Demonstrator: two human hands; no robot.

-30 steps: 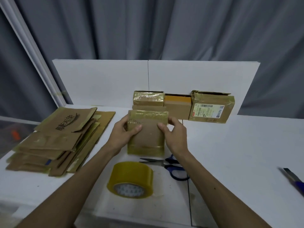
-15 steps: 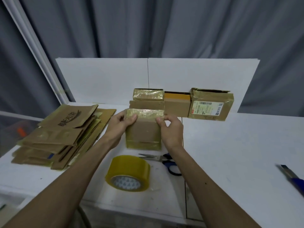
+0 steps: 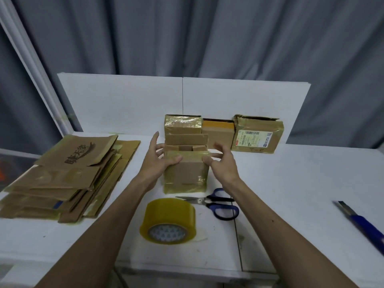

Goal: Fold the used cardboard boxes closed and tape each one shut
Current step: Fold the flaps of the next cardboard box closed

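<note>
A small brown cardboard box [image 3: 185, 175] with shiny tape bands stands upright on the white table [image 3: 291, 183], its top flaps standing open. My left hand [image 3: 154, 161] is at its left side, thumb on the front face and fingers spread straight. My right hand [image 3: 223, 163] is at its right side, thumb touching the front top corner, fingers loosely curved beside the box. A roll of yellowish packing tape [image 3: 169, 221] lies in front of the box, with blue-handled scissors [image 3: 220, 204] to its right.
Three taped boxes [image 3: 256, 136] stand in a row against the white backboard [image 3: 124, 104]. Several flattened cardboard boxes [image 3: 68, 171] are stacked at the left. A blue utility knife [image 3: 361, 223] lies near the right edge.
The box was tilted and held in both hands; now it stands upright on the table with its top flaps open, and both hands have loosened to its sides.
</note>
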